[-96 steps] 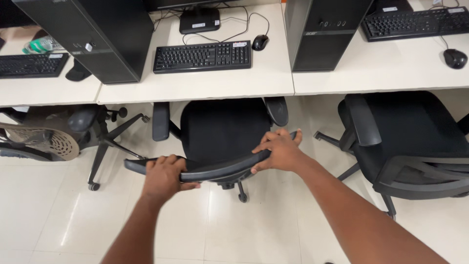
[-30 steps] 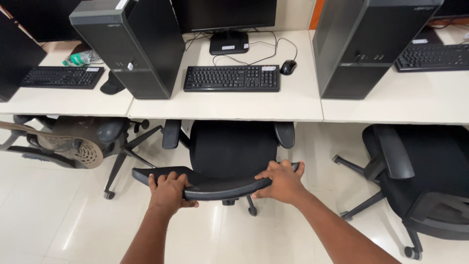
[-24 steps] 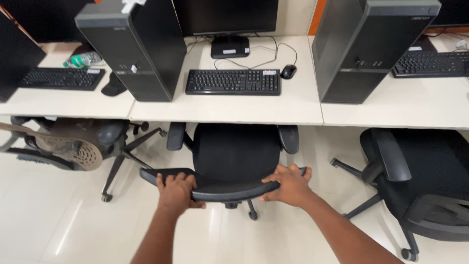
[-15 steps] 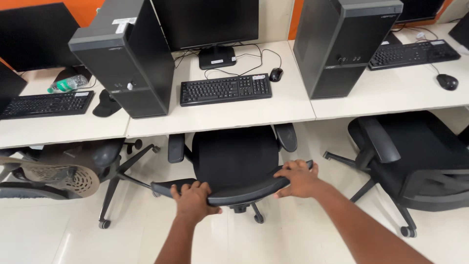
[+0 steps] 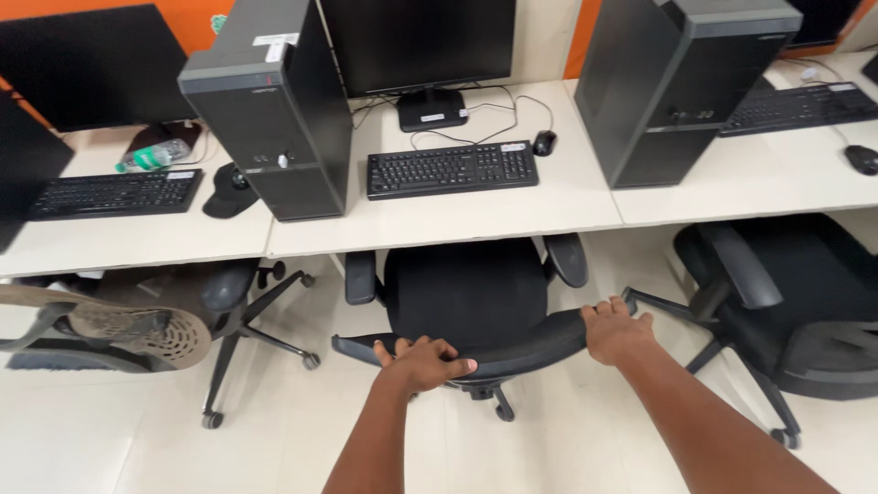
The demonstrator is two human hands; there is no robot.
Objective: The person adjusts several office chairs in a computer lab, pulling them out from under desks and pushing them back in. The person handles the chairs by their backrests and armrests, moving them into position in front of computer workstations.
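Head view: both hands (image 5: pixel 422 363) grip black chair back (image 5: pixel 512 343); white-labelled tower (image 5: pixel 273 105) behind.

The chair (image 5: pixel 466 302) looks matt black: cloth seat, seemingly plastic top edge. The floor (image 5: pixel 137 439) is glossy pale tile; the surface (image 5: pixel 439 215) smooth, matt.

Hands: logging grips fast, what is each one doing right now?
Left hand: closed over the top edge of the black chair backrest.
Right hand: gripping the backrest's right end.
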